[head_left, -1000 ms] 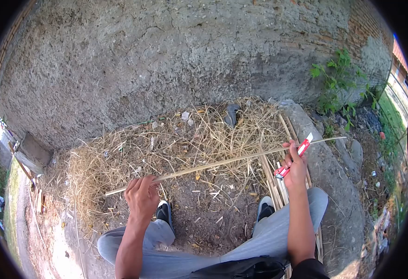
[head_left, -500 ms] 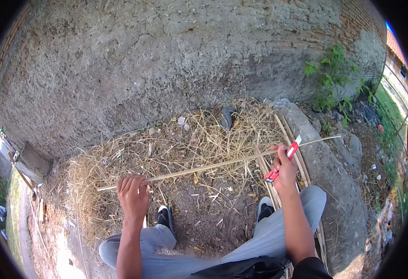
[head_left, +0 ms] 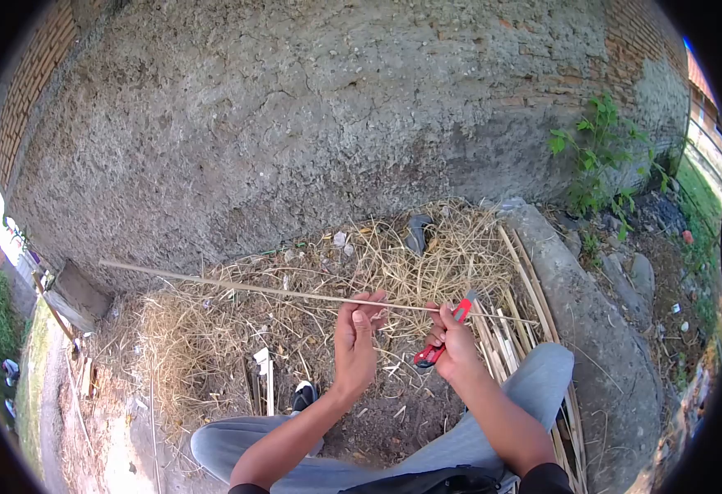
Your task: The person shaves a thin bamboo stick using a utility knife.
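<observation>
A long, thin, pale bamboo strip (head_left: 237,283) stretches across in front of me, its left end raised and blurred. My left hand (head_left: 354,354) is closed loosely around its middle, thumb toward me and fingers beyond it. To the right, my right hand (head_left: 457,346) grips a red utility knife (head_left: 463,309) with its blade out, pointing up and away. The strip also passes through the right hand's fingers beside the knife, and its short right end sticks out past them. Exactly how the blade meets the strip is hidden by the fingers.
A rough plastered wall (head_left: 295,140) rises ahead. Dry straw (head_left: 180,346) covers the ground below it. More strips (head_left: 532,284) lie at the right, against a concrete slab (head_left: 575,305). Pale split pieces (head_left: 268,383) lie near my left foot. A green plant (head_left: 600,160) grows at the wall's right.
My left hand has moved right along the strip, close to the right hand. The strip has shifted left and its left end has risen. My right hand has moved slightly left and lower with the knife.
</observation>
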Tool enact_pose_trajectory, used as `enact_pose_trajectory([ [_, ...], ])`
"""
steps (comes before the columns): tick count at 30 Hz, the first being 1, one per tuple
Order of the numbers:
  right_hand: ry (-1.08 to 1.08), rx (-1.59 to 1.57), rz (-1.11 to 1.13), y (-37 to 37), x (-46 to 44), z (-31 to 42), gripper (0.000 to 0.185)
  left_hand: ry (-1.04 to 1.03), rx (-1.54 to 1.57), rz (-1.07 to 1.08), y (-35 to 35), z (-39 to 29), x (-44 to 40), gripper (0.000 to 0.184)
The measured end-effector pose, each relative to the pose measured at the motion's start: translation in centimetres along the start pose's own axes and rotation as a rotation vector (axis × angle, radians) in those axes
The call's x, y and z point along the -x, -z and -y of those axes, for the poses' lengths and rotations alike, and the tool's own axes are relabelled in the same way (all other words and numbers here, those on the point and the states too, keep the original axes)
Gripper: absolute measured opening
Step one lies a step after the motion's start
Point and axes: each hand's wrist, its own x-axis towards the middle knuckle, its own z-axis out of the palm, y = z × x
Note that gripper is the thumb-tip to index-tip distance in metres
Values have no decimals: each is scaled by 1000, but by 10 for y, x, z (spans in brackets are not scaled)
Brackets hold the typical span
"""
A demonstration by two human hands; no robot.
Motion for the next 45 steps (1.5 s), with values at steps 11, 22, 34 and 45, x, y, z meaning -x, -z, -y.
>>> enact_pose_trajectory([
  [11, -300, 414, 452, -12, 28, 2, 45, -450, -97, -155, -40, -105, -87, 25],
  [22, 348, 537, 161, 7, 7, 20, 42, -481, -919, -21, -1, -270, -139, 36],
  [34, 971, 1168, 330, -5, 52, -20, 21, 607, -406, 197, 75, -112, 25, 27],
  [45, 1121, 1473, 548, 0, 36, -47, 18, 785, -142, 130, 88, -30, 55, 30],
])
